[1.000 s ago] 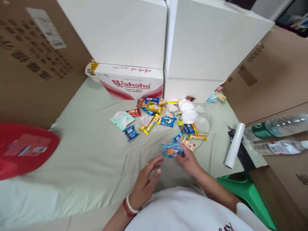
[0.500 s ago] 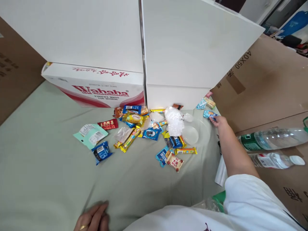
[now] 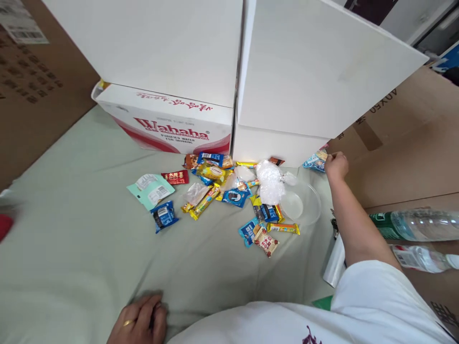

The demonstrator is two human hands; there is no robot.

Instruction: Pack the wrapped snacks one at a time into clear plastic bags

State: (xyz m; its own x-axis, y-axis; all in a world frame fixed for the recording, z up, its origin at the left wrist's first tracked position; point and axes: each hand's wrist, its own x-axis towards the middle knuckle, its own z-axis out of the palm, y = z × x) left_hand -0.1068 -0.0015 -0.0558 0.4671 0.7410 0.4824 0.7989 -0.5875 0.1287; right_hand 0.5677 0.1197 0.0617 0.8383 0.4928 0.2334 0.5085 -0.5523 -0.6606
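Observation:
My right hand [image 3: 337, 167] is stretched out to the far right, its fingers closed at the edge of a blue snack packet [image 3: 315, 161]. That packet lies among a few small wrapped snacks by the white box, and the fingertips are partly hidden. My left hand [image 3: 139, 319], with a ring on it, rests on the cloth at the bottom left, fingers curled and nothing visible in them. Mid-table lie a cream packet [image 3: 266, 241], a blue pouch [image 3: 248, 231], a yellow stick snack [image 3: 283, 229], a dark blue packet [image 3: 164, 216], a mint-green pouch [image 3: 151, 190] and a red packet [image 3: 175, 177].
A Wahaba-style printed carton [image 3: 172, 129] and a white box [image 3: 272, 143] stand at the back. Crumpled clear plastic [image 3: 269, 181] lies beside a clear round bowl [image 3: 311, 205]. At right are a white roll [image 3: 335, 263], plastic bottles [image 3: 423, 225] and a cardboard wall [image 3: 405, 157].
My right hand has carried the blue snack packet from in front of my body to the small group at the far right. My left hand has moved down left onto the cloth, fingers curled.

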